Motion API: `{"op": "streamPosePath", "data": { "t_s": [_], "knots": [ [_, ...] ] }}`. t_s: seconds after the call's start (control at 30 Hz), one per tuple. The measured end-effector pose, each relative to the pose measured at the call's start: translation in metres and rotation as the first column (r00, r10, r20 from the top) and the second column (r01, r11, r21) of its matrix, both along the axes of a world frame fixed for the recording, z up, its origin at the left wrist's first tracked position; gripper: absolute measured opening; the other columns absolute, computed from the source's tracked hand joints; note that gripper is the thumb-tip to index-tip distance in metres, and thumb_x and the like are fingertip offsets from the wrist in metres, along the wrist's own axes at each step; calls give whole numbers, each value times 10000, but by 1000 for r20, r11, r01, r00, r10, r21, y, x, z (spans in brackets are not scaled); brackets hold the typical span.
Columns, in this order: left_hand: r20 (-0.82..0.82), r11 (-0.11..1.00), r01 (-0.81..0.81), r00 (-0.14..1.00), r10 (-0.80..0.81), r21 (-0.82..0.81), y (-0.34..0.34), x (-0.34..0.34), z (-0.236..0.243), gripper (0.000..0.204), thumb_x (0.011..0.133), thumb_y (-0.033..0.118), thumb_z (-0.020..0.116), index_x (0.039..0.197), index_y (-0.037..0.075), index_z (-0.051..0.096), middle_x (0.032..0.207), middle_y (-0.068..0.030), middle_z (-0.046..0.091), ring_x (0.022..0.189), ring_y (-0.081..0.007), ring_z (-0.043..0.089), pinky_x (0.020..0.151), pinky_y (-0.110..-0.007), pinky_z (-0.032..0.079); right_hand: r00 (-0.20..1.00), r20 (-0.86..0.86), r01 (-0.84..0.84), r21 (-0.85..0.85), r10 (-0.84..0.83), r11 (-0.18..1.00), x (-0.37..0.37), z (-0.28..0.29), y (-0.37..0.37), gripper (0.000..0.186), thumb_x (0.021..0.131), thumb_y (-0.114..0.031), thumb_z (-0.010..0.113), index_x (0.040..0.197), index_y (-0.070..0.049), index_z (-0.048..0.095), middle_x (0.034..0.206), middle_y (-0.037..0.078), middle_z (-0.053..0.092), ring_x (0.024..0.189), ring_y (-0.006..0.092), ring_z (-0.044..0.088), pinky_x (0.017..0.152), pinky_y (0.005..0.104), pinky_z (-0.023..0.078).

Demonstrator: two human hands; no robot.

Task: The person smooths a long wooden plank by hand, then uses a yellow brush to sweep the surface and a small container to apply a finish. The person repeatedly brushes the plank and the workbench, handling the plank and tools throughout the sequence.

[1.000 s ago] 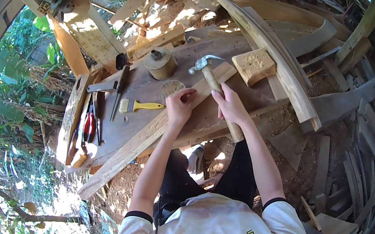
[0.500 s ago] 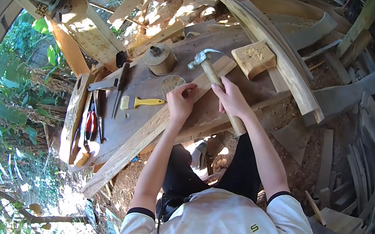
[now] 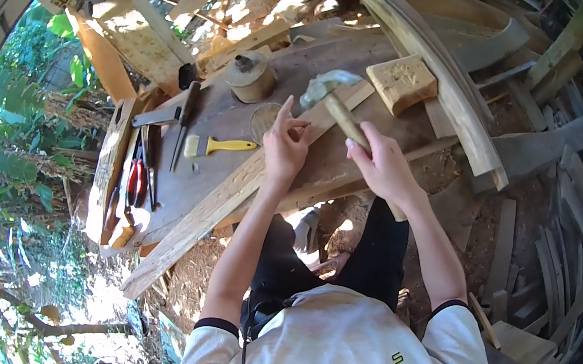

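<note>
While the right grip [image 3: 387, 170] is wrapped round the wooden handle of a hammer [image 3: 345, 120], the tool's blurred head sits ahead and to the left of that grip, in front of the upper part of a long board [image 3: 217, 210]. The left grip [image 3: 285, 152] is over the board — index finger straight, thumb and other fingers bent — and whether it pinches anything small cannot be told. Slanting across the counter [image 3: 188, 185], the board runs past its edge, nearer and to the left of the left grip. A round dish [image 3: 263, 118] is partly hidden by the left grip, with a yellow-handled brush [image 3: 230, 146] to that grip's left. Beyond it stands a pot [image 3: 251, 78]; beyond the right grip is a wood block [image 3: 402, 85]. Red-handled pliers [image 3: 133, 178] lie well left of both.
</note>
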State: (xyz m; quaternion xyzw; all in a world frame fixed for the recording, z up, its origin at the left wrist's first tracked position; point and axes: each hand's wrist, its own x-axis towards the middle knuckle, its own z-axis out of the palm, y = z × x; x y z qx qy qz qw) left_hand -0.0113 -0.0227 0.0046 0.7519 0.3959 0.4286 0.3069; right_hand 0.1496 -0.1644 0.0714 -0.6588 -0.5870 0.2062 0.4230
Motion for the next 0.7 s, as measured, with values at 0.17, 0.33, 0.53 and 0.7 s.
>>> {"op": "streamPosePath", "data": {
  "t_s": [0.17,0.33,0.53,0.7],
  "knots": [
    [-5,999,34,999,-34,24,8,2,6,730,814,53,793,1486,44,505,865,-71,783,537,-115,572,576,-291,486,995,93,-25,-23,27,999,5,9,1,236,1005,-198,620,1082,12,545,791,253,659,768,468,656,645,528,473],
    [-6,1000,25,1000,-25,3,7,1,5,718,819,57,793,1481,54,515,860,-70,782,543,-102,552,573,-286,480,991,128,-30,30,26,999,4,2,0,236,1011,-199,615,1047,18,532,770,241,655,723,450,650,617,490,487],
    [-42,999,36,999,-35,6,12,0,3,354,836,116,800,1175,36,734,742,-59,734,536,-105,532,557,-290,453,921,-388,-78,-110,30,991,10,-2,32,272,1054,-250,564,1003,12,515,653,135,631,487,234,639,451,363,482],
    [-52,997,32,998,-35,-70,18,-2,6,148,857,154,788,945,35,798,630,-67,654,528,-111,536,539,-300,429,912,-410,-48,-108,-1,993,9,-39,63,293,1067,-265,540,1001,17,495,613,108,596,430,192,612,409,344,465]
  ]
}}
